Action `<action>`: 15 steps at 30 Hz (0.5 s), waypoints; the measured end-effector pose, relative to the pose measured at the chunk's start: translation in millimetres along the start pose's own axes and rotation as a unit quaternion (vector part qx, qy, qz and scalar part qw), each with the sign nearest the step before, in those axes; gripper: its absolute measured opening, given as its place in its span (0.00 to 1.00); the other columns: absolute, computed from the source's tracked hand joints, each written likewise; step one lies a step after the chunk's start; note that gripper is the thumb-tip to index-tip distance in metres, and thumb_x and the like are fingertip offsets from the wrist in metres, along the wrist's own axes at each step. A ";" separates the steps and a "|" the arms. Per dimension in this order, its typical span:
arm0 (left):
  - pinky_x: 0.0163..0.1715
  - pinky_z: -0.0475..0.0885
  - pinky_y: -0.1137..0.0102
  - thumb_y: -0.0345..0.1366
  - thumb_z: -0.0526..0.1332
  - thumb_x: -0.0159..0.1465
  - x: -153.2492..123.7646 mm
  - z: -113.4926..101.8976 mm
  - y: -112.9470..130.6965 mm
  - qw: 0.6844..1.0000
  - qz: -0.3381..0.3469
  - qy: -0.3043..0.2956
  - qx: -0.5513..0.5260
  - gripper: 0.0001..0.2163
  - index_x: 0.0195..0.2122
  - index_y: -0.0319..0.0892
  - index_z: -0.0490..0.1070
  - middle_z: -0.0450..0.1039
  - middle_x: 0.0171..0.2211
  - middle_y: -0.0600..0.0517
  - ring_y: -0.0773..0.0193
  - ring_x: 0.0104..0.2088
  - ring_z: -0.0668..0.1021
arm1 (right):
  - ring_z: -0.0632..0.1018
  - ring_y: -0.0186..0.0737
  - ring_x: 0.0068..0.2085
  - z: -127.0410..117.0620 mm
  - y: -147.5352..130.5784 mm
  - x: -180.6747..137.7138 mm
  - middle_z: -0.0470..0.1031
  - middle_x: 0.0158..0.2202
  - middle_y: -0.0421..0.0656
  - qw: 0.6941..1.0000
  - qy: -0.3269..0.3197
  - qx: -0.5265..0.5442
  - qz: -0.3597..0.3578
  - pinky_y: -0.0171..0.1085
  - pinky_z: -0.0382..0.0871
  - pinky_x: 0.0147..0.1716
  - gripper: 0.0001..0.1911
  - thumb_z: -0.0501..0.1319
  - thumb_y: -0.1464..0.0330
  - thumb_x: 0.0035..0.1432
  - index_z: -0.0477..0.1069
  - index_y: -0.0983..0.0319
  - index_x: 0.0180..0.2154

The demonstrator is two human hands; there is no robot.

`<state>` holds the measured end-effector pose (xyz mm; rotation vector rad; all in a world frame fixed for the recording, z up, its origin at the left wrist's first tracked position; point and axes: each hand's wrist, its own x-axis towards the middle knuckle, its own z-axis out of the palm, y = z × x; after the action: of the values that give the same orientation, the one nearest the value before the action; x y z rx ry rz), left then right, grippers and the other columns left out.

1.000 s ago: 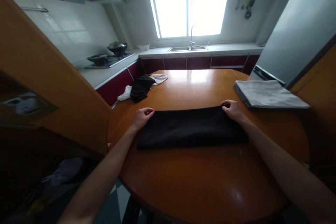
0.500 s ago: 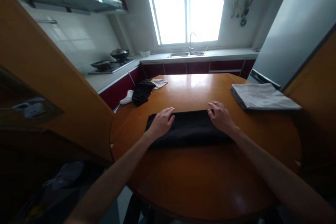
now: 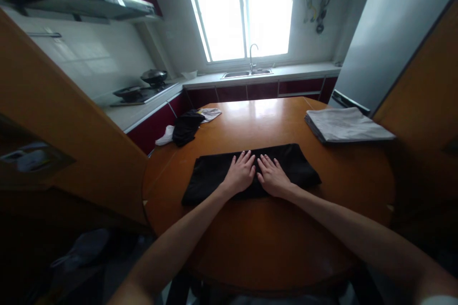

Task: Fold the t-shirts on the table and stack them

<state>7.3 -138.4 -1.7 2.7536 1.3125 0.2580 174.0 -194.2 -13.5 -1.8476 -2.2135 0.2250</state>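
A black cloth (image 3: 211,176), folded into a long strip, lies across the middle of the round wooden table (image 3: 272,243). My left hand (image 3: 241,174) and my right hand (image 3: 272,176) rest side by side on the centre of the cloth. Both lie flat with fingers stretched out and pointing away from me, pressing on the fabric. Neither hand holds anything.
A folded grey-white cloth stack (image 3: 345,125) sits at the table's right. A crumpled dark garment (image 3: 184,126) with white pieces beside it lies at the far left edge. Beyond are a counter with a stove (image 3: 138,93), a sink (image 3: 246,74) and a window; an orange panel (image 3: 67,124) stands left.
My hands have moved from the cloth's far corners inward to its centre. They went from pinching the edge to lying flat on the fabric.
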 end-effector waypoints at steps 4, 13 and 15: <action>0.69 0.49 0.45 0.44 0.50 0.73 5.6 6.2 -3.6 1.000 -0.027 0.010 0.006 0.26 0.71 0.45 0.57 0.49 0.73 0.44 0.48 0.73 0.52 | 0.47 0.51 0.74 -2.6 0.9 2.9 0.44 0.74 0.55 1.000 -0.025 0.013 0.004 0.56 0.40 0.70 0.35 0.48 0.61 0.69 0.51 0.69 0.71; 0.70 0.48 0.46 0.48 0.48 0.73 4.9 10.0 -3.9 0.999 -0.038 -0.002 -0.002 0.27 0.72 0.47 0.56 0.47 0.74 0.47 0.50 0.73 0.51 | 0.46 0.50 0.74 -17.9 28.7 21.7 0.45 0.74 0.53 0.996 0.043 0.030 0.074 0.57 0.39 0.70 0.34 0.46 0.57 0.72 0.51 0.67 0.71; 0.70 0.48 0.46 0.48 0.47 0.74 5.0 8.5 -3.0 0.999 -0.039 -0.007 -0.001 0.27 0.72 0.46 0.55 0.47 0.74 0.46 0.49 0.73 0.51 | 0.44 0.51 0.75 -16.8 37.8 24.7 0.41 0.75 0.53 0.994 0.028 0.015 0.103 0.58 0.36 0.70 0.36 0.46 0.54 0.72 0.48 0.68 0.72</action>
<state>9.7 -132.7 -9.9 2.6901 1.4114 0.2341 210.4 -163.7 -5.6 -2.0393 -1.9725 0.2388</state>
